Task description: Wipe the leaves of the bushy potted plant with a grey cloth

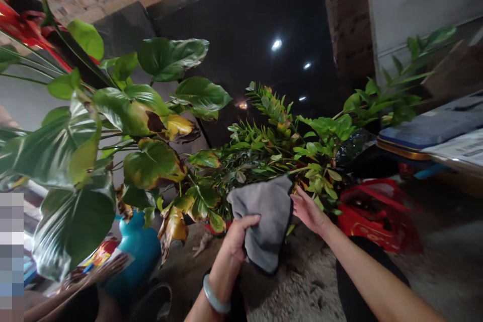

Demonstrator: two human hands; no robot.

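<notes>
Cloth [269,221]: on near side of plants [341,127], long axis near-to-far. Left hand [238,235]: nearer, grasping cloth's left edge. Right hand [308,211]: unclenched, beside right edge; contact unclear.

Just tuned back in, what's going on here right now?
A person's left hand grips a gray cloth in front of leafy plants. The right hand is open beside the cloth's right edge; whether it touches is unclear. A red bag sits at right, and at left another person's hand shows near a teal object.
</notes>
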